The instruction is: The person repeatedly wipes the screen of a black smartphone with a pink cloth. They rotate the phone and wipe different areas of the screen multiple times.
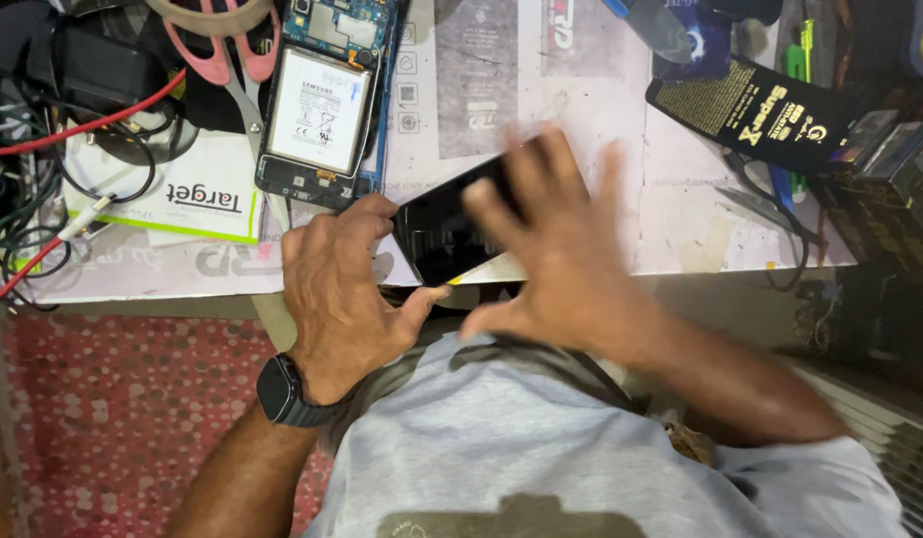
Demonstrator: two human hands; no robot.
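1. Holding the black phone screen (451, 234) by its near end is the left hand (337, 289). Its fingers curl shut round the edge, and the thumb sits under the near corner.
2. The right hand (556, 254) lies flat and open on top of the screen, fingers spread. It looks blurry, so I think it is rubbing or pressing the glass. It grips nothing.
3. The screen sits at the near edge of the work table (601, 149), tilted, and partly hidden by the right hand.
4. The step looks like wiping or pressing the screen down flat. The next move calls for a steady left hand, so the screen does not slip off the edge.
5. Just behind the left hand lies an open phone with its white battery (320, 100) showing.
6. Pink scissors (227, 65) lie beside it, and red and black wires (43, 139) sit far left.
7. A black packet (755, 110) rests far right.
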